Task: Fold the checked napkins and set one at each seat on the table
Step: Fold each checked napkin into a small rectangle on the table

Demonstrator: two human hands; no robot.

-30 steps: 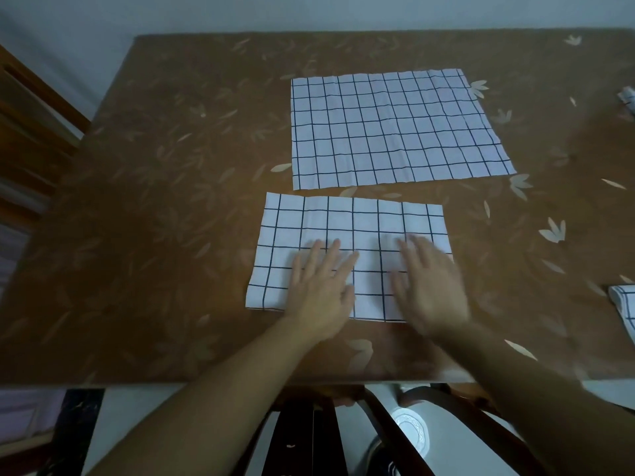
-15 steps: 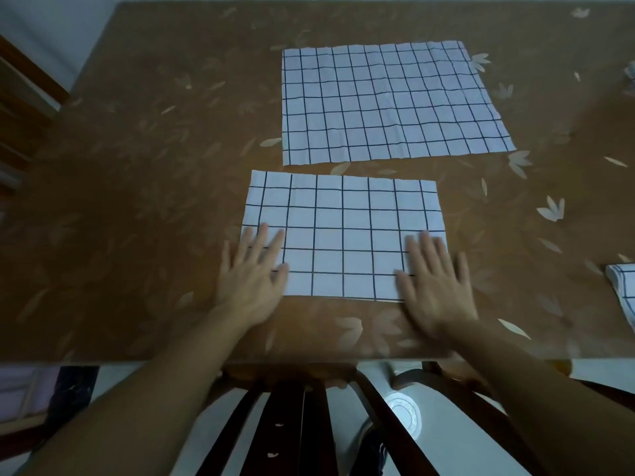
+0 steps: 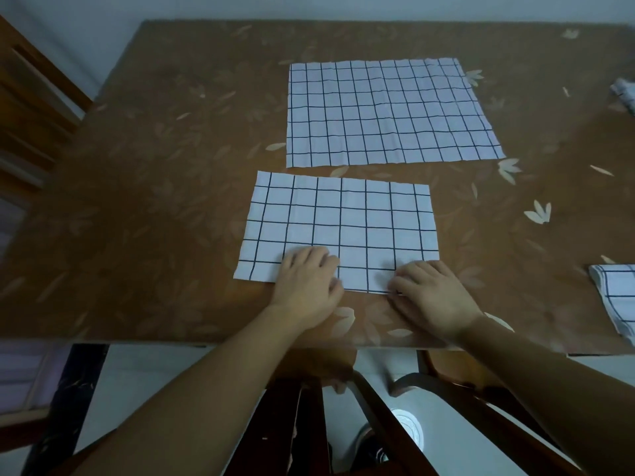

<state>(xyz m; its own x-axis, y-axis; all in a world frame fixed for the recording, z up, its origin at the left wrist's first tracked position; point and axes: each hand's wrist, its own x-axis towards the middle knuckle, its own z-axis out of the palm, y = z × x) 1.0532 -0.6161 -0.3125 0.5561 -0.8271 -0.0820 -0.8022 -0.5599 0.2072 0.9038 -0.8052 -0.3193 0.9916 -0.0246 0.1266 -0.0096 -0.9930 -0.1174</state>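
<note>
Folded napkin [image 3: 340, 221] lies flat at frame centre on the table [image 3: 165, 207], just below the unfolded napkin [image 3: 388, 111]; right hand [image 3: 436, 297] pinches its near edge, while left hand [image 3: 305, 286] rests curled on that edge, grasp not determinable.

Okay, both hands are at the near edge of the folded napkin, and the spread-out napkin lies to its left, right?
Not quite. The head view shows the spread-out napkin lying beyond the folded napkin, farther across the table, not to its left. The left hand and right hand are at its near edge.
</note>
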